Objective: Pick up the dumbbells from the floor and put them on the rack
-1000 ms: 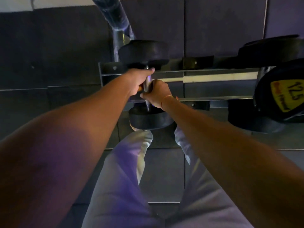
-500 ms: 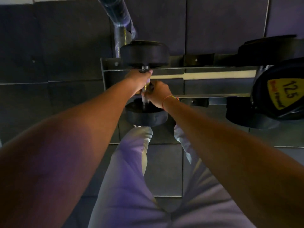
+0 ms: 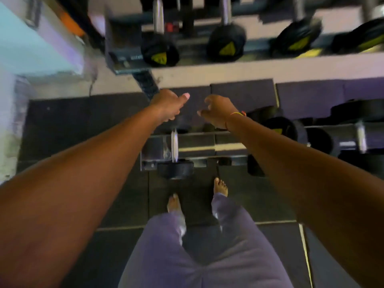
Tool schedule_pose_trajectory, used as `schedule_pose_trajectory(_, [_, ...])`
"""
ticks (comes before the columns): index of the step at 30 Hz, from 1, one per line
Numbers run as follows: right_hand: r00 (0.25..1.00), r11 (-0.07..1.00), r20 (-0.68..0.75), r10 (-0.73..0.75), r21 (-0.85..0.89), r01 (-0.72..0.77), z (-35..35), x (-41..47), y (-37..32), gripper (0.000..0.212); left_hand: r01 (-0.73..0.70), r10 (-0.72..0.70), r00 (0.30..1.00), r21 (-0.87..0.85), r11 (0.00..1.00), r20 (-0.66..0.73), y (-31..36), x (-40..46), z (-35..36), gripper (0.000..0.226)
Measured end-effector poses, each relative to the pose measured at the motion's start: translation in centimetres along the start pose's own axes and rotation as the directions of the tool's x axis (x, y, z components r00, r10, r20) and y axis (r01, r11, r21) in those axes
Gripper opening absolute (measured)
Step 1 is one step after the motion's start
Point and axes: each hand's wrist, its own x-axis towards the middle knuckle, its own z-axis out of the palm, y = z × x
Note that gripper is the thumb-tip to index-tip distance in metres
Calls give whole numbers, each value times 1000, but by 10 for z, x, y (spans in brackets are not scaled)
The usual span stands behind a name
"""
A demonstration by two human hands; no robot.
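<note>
Now both hands outstretched, empty.

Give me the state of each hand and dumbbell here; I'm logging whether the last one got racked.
left hand: empty, loosely curled, thumb out, above the rack.
right hand: empty, fingers open and curled.
dumbbell: lying on the low rack, nobody touching it.
dumbbells on the rack behind: racked in a row, blurred.

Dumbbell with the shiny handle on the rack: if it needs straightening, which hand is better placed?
Left, probably. The left hand is empty just beyond the dumbbell, in line with its handle; the right hand, also empty, is off to the side.
</note>
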Motion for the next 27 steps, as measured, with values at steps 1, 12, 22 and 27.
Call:
schedule_pose_trajectory(1, [998,1000,-59,-15,-26,13,-24,-16,-6,37,-60,60,998,-1,998,-35,22,-16,-10,55])
schedule_pose_trajectory(12, [669,992,-741,-50,-112,-50,-256,-323,-51,47,-789,801,567,154,595,-192,247,-291,-65,65])
schedule_pose_trajectory(22, [202,926,-977,-62,-132,-354,-329,-698,16,52,-976,998,-50,216,-40,-38,379,-597,53,42])
schedule_pose_trajectory(27, [-44,840,-995,-93,-55,-540,-299,-896,81,57,-928,935,-350,154,-338,-57,405,-759,159,47])
